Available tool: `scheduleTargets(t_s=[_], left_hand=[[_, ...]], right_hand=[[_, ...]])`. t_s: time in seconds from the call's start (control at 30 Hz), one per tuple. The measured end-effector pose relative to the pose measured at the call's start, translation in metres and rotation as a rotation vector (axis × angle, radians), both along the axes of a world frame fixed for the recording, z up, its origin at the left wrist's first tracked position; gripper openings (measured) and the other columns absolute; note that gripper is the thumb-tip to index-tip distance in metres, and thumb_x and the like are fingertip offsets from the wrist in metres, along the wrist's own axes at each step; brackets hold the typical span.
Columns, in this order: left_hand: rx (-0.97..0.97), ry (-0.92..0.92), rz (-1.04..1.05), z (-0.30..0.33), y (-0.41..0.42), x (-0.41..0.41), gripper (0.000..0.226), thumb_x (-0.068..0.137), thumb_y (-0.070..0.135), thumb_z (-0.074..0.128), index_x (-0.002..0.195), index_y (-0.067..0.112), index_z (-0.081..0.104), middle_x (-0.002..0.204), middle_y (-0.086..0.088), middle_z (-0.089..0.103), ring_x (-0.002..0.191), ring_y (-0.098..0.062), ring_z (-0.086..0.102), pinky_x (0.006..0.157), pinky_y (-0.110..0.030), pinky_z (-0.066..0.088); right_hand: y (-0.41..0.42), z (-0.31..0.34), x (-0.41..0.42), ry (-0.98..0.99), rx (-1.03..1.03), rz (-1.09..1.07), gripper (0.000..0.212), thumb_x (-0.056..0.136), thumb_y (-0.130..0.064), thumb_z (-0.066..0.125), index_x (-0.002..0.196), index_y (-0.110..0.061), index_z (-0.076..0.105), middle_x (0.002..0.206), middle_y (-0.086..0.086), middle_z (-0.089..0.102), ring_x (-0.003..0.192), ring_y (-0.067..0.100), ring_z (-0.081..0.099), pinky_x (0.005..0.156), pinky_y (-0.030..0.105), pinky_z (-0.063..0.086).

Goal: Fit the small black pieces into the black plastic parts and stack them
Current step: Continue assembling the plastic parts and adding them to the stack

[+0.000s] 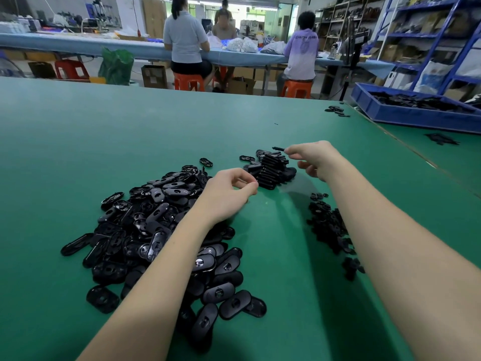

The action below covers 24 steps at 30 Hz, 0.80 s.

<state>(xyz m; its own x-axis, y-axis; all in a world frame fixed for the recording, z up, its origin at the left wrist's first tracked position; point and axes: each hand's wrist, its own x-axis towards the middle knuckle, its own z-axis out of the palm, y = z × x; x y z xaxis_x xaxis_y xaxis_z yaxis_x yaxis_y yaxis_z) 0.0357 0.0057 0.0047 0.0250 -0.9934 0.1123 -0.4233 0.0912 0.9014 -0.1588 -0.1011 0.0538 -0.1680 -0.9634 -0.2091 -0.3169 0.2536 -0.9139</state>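
Black plastic part (278, 148), thin and seen edge-on, is pinched between the thumb and fingertips of the right hand (315, 158), just above the far end of a leaning stack (270, 169) of the same parts. The left hand (231, 191) hovers near the stack's near end, fingers curled with tips together; whether they hold anything cannot be told. A big loose heap of oval parts (161, 230) lies left under the left forearm, and a smaller heap of small pieces (330, 225) lies right. All rest on a green table (104, 139). Far right, a blue tray (406, 113) holds more black parts.
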Motion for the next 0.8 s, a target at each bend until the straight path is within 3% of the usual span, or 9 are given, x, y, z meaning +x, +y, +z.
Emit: scheduleTargets(t_s=[0.13, 0.33, 0.47, 0.57, 0.7, 0.8], left_hand=[[-0.02, -0.001, -0.001, 0.001, 0.0, 0.001, 0.007, 0.091, 0.028, 0.065, 0.088, 0.028, 0.071, 0.083, 0.011, 0.075, 0.074, -0.011, 0.071, 0.067, -0.021, 0.046], [-0.035, -0.022, -0.018, 0.001, -0.002, 0.002, 0.009, 0.092, 0.028, 0.063, 0.088, 0.028, 0.071, 0.082, 0.013, 0.075, 0.073, -0.013, 0.072, 0.068, -0.023, 0.048], [-0.023, 0.001, -0.004, 0.001, -0.005, 0.006, 0.027, 0.1, 0.016, 0.046, 0.089, 0.024, 0.07, 0.083, 0.009, 0.075, 0.067, -0.01, 0.068, 0.067, -0.031, 0.053], [-0.024, -0.072, -0.017, 0.004, -0.005, 0.011, 0.036, 0.098, 0.009, 0.035, 0.095, 0.023, 0.068, 0.087, 0.009, 0.074, 0.069, -0.008, 0.066, 0.071, -0.037, 0.058], [-0.069, -0.191, -0.021, 0.01, -0.002, 0.015, 0.04, 0.096, 0.004, 0.031, 0.099, 0.024, 0.066, 0.091, 0.008, 0.073, 0.073, -0.009, 0.066, 0.072, -0.031, 0.055], [-0.117, -0.322, -0.01, 0.013, 0.0, 0.021, 0.04, 0.093, 0.0, 0.033, 0.102, 0.021, 0.066, 0.091, 0.009, 0.072, 0.082, -0.015, 0.067, 0.076, -0.022, 0.05]], right_hand=[[-0.006, -0.007, 0.005, 0.072, 0.044, 0.017, 0.031, 0.086, -0.02, 0.078, 0.112, -0.007, 0.067, 0.108, 0.002, 0.075, 0.063, 0.01, 0.046, 0.044, 0.019, 0.031], [-0.003, -0.011, 0.007, 0.072, 0.022, 0.019, 0.032, 0.086, -0.022, 0.077, 0.113, -0.007, 0.07, 0.097, -0.001, 0.073, 0.063, 0.011, 0.045, 0.045, 0.02, 0.03], [0.015, -0.017, 0.003, 0.075, -0.088, -0.014, 0.011, 0.086, -0.02, 0.073, 0.097, -0.018, 0.072, 0.1, 0.003, 0.074, 0.06, 0.013, 0.044, 0.046, 0.022, 0.031], [0.038, -0.028, 0.003, 0.088, -0.202, 0.006, 0.003, 0.085, -0.023, 0.073, 0.088, -0.023, 0.073, 0.089, -0.002, 0.073, 0.058, 0.006, 0.049, 0.051, 0.021, 0.034], [0.069, -0.042, 0.006, 0.113, -0.249, 0.129, 0.004, 0.084, -0.025, 0.073, 0.082, -0.025, 0.077, 0.074, -0.009, 0.07, 0.044, -0.003, 0.047, 0.052, 0.018, 0.036], [0.083, -0.048, 0.01, 0.161, -0.232, 0.233, 0.006, 0.086, -0.026, 0.073, 0.084, -0.025, 0.078, 0.078, -0.003, 0.075, 0.044, -0.003, 0.049, 0.047, 0.012, 0.039]])
